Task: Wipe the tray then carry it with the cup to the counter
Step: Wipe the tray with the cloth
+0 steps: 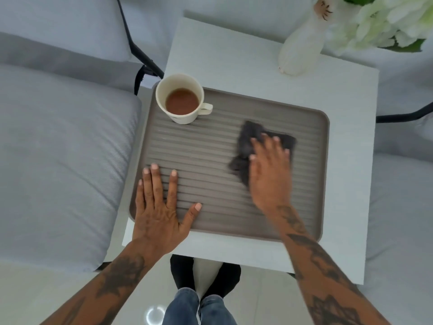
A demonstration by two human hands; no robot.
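Observation:
A grey ribbed tray [210, 165] lies on a small white table [346, 160]. A cream cup [181, 102] with brown drink stands upright in the tray's far left corner, handle to the right. My right hand [269, 174] presses flat on a dark grey cloth [248, 141] on the tray's right half; the hand looks motion-blurred. My left hand [159, 205] lies flat with fingers spread on the tray's near left corner, holding nothing.
A white vase [302, 45] with white flowers [384, 17] stands at the table's far right. Grey cushioned seats [58, 160] flank the table on the left and right. My legs and feet [201, 292] are below the table's near edge.

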